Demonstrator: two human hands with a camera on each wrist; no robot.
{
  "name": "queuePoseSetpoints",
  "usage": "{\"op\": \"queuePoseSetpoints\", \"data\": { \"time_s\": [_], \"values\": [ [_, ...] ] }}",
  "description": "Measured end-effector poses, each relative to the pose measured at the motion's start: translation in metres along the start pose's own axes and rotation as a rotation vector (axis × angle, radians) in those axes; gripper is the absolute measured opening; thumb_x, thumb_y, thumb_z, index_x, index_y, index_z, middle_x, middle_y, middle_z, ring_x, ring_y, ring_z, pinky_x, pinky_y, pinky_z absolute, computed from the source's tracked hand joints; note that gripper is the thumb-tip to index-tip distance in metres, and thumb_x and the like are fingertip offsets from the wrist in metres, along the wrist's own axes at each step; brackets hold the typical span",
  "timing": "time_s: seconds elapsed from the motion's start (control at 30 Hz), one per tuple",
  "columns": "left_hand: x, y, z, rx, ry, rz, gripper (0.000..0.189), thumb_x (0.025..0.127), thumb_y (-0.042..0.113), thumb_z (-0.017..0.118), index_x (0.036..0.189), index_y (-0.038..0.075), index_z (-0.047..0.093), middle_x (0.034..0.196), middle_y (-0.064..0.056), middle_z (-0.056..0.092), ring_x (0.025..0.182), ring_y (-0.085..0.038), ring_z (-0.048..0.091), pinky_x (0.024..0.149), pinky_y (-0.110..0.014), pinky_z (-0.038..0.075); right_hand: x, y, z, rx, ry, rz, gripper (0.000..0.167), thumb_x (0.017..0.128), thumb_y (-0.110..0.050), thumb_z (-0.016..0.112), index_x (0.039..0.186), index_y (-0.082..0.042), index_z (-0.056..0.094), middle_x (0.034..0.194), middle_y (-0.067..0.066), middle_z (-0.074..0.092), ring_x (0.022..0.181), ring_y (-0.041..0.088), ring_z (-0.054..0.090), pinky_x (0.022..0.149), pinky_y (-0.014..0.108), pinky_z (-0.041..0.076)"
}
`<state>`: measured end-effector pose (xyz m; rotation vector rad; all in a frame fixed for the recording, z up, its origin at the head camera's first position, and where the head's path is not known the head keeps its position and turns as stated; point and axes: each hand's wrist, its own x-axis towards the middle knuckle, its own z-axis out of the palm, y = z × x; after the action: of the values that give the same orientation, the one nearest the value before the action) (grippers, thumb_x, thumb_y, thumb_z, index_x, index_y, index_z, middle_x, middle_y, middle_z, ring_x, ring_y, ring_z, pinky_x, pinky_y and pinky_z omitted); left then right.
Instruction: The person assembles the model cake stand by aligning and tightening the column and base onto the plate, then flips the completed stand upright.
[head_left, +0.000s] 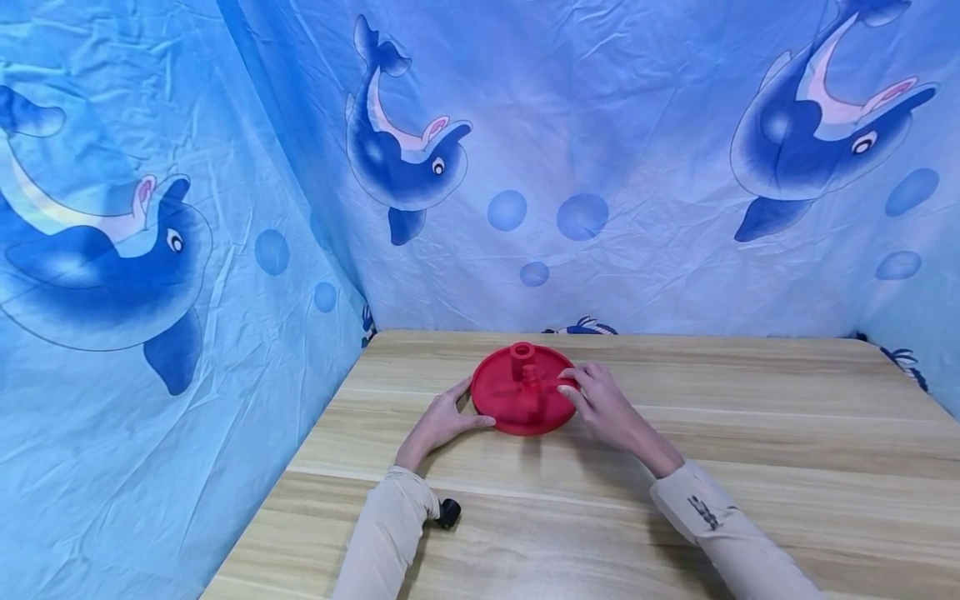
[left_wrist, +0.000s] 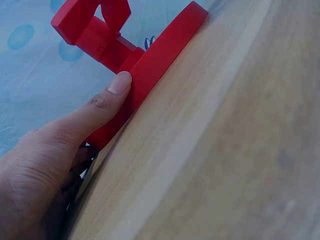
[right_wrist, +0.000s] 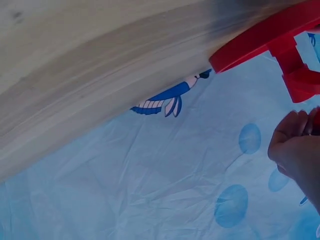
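Observation:
A red round base [head_left: 497,402], like a shallow disc with a raised rim, lies flat on the wooden table. Red upright fittings [head_left: 522,363] rise from it, one ending in a round open socket. My left hand [head_left: 444,421] grips the base's left rim, its thumb against the near edge, as the left wrist view also shows. My right hand [head_left: 600,407] is over the base's right side, pinching a small red piece [right_wrist: 316,123] between thumb and fingers. That piece is mostly covered by the hand, so its full shape and whether it touches the fittings cannot be told.
The wood-grain table [head_left: 720,417] spreads around the base. A blue curtain [head_left: 637,275] with dolphin prints hangs behind and at the sides, meeting the table's far edge. A small black device [head_left: 448,513] sticks out at the left sleeve cuff.

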<state>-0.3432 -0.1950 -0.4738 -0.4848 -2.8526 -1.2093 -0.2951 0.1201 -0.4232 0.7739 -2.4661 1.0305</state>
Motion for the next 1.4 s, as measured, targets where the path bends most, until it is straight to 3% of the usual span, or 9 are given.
{"op": "queuePoseSetpoints", "data": {
  "time_s": [0.33,0.5,0.57,0.63,0.77,0.9,1.13,1.23,1.4],
  "values": [
    [0.000,-0.002,0.000,-0.018,-0.008,0.006,0.103,0.080,0.054,0.086,0.162,0.015,0.038,0.160,-0.013,0.042,0.149,-0.034,0.034,0.117,-0.054,0.034,0.016,-0.007,-0.003,0.232,-0.121,0.232,0.031,0.107,-0.016,0.059,0.124,0.008,0.067,0.116,0.020,0.065,0.106,0.033,0.058,0.088,0.043,0.057],
    [-0.002,0.000,0.000,-0.037,-0.006,0.018,0.102,0.081,0.052,0.086,0.162,0.015,0.037,0.161,-0.013,0.042,0.149,-0.034,0.035,0.116,-0.055,0.036,0.024,-0.008,-0.007,0.413,-0.197,0.412,0.035,0.109,-0.022,0.054,0.127,0.006,0.066,0.099,0.022,0.061,0.089,0.028,0.054,0.073,0.033,0.049],
    [-0.002,0.000,0.000,-0.046,-0.005,0.015,0.102,0.081,0.052,0.087,0.162,0.015,0.037,0.161,-0.012,0.041,0.149,-0.033,0.034,0.115,-0.055,0.037,0.027,-0.008,-0.007,0.485,-0.212,0.469,0.035,0.110,-0.022,0.053,0.126,0.006,0.066,0.100,0.024,0.059,0.090,0.030,0.054,0.075,0.035,0.050],
    [-0.002,0.000,0.000,-0.055,-0.006,0.009,0.102,0.081,0.052,0.087,0.163,0.016,0.036,0.162,-0.010,0.041,0.150,-0.033,0.034,0.115,-0.054,0.038,0.029,-0.008,-0.006,0.532,-0.215,0.511,0.037,0.110,-0.023,0.052,0.129,0.007,0.064,0.109,0.023,0.063,0.098,0.033,0.058,0.086,0.040,0.054],
    [-0.002,0.000,0.001,-0.063,-0.007,0.003,0.103,0.082,0.051,0.087,0.163,0.016,0.035,0.162,-0.010,0.040,0.150,-0.033,0.034,0.115,-0.054,0.039,0.034,-0.004,-0.001,0.659,-0.209,0.589,0.044,0.111,-0.024,0.050,0.141,0.009,0.055,0.135,0.025,0.060,0.120,0.042,0.058,0.106,0.048,0.049],
    [-0.002,0.001,0.000,-0.054,-0.004,0.002,0.103,0.081,0.051,0.087,0.163,0.014,0.036,0.161,-0.011,0.042,0.149,-0.033,0.035,0.115,-0.054,0.038,0.039,-0.002,0.005,0.778,-0.179,0.666,0.048,0.111,-0.025,0.051,0.145,0.008,0.050,0.140,0.024,0.057,0.122,0.041,0.057,0.107,0.044,0.049],
    [-0.001,0.001,0.000,-0.044,-0.007,0.006,0.103,0.082,0.051,0.086,0.163,0.015,0.035,0.161,-0.010,0.042,0.149,-0.031,0.035,0.116,-0.053,0.038,0.046,-0.003,0.010,0.882,-0.123,0.720,0.044,0.111,-0.025,0.050,0.137,0.010,0.055,0.113,0.019,0.061,0.093,0.022,0.061,0.082,0.022,0.056],
    [-0.001,0.001,0.000,-0.041,-0.009,0.016,0.102,0.082,0.051,0.086,0.162,0.014,0.036,0.161,-0.009,0.043,0.149,-0.031,0.036,0.115,-0.053,0.038,0.048,-0.004,0.012,0.938,-0.088,0.761,0.043,0.111,-0.025,0.050,0.135,0.010,0.056,0.100,0.011,0.060,0.088,0.019,0.062,0.078,0.020,0.056],
    [-0.001,0.000,0.000,-0.046,-0.006,0.032,0.100,0.082,0.048,0.087,0.162,0.013,0.037,0.160,-0.008,0.043,0.148,-0.031,0.036,0.116,-0.053,0.038,0.052,-0.005,0.013,1.020,-0.033,0.831,0.041,0.111,-0.027,0.049,0.133,0.006,0.056,0.096,0.009,0.062,0.084,0.016,0.063,0.077,0.021,0.058]
  ]
}}
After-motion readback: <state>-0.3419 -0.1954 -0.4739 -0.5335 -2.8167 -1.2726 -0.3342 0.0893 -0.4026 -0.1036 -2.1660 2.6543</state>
